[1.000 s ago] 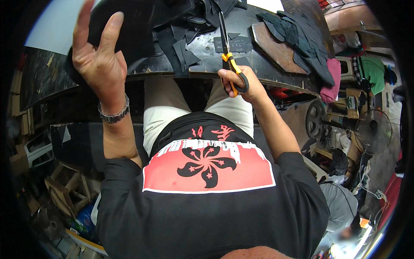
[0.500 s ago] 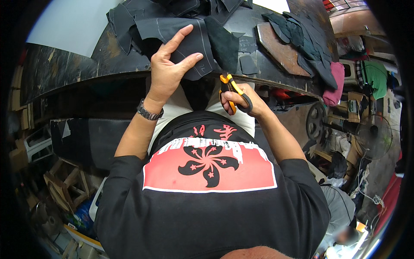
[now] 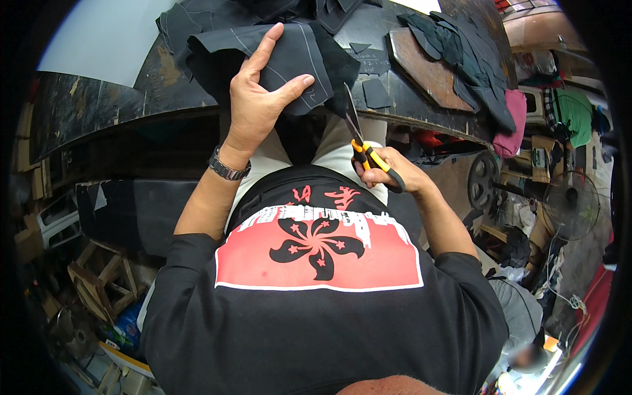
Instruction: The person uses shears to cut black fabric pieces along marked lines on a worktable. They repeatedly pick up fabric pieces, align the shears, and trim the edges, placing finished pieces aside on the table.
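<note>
My left hand (image 3: 257, 108) grips a black leather-like piece (image 3: 296, 56) marked with pale chalk lines. Its thumb and forefinger lie spread on top, while the other fingers are hidden underneath. The piece hangs over the near edge of the dark worktable (image 3: 125, 102). In my right hand (image 3: 398, 172) is a pair of scissors (image 3: 356, 128) with yellow-and-black handles. Their blades are parted and point up toward the right edge of the piece, seemingly just off it.
More black pieces (image 3: 273, 8) lie heaped behind my left hand. Small cut scraps (image 3: 376, 94) sit right of the held piece. A brown board (image 3: 421, 69) and dark pieces (image 3: 454, 62) lie farther right. A pink cloth (image 3: 510, 124) hangs at the table's right end, above a fan (image 3: 571, 205).
My right hand and the scissors have drawn back toward me and slightly right, and the blades now show parted. The held piece has shifted left and folded over more.
</note>
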A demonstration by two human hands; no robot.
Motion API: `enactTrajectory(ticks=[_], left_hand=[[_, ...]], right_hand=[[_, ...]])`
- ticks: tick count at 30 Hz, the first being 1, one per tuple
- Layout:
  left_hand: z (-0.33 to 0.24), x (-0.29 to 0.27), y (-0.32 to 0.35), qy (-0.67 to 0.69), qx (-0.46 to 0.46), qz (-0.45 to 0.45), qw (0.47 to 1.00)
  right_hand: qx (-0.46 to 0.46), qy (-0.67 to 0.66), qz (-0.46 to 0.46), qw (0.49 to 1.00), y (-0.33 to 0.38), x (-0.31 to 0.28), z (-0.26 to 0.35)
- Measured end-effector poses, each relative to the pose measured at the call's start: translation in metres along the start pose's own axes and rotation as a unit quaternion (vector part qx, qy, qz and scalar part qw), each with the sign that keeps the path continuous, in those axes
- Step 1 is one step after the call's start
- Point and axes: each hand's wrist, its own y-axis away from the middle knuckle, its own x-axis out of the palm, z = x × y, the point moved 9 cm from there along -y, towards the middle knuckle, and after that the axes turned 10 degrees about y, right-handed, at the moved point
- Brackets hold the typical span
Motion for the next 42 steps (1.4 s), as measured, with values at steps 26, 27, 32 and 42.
enactTrajectory(ticks=[26, 27, 32, 42], left_hand=[[0.004, 0.006, 0.011, -0.055, 0.015, 0.018, 0.998], [0.004, 0.006, 0.011, -0.052, 0.015, 0.018, 0.998], [0.006, 0.005, 0.01, -0.059, 0.008, 0.018, 0.998], [0.004, 0.005, 0.011, -0.068, 0.009, 0.01, 0.998]], right_hand=[[0.051, 0.034, -0.069, 0.996, -0.021, -0.002, 0.008], [0.057, 0.042, -0.073, 0.995, -0.021, -0.003, 0.008], [0.019, 0.087, -0.081, 0.993, -0.022, -0.005, 0.016], [0.1, -0.002, -0.109, 0.989, -0.013, -0.004, 0.001]])
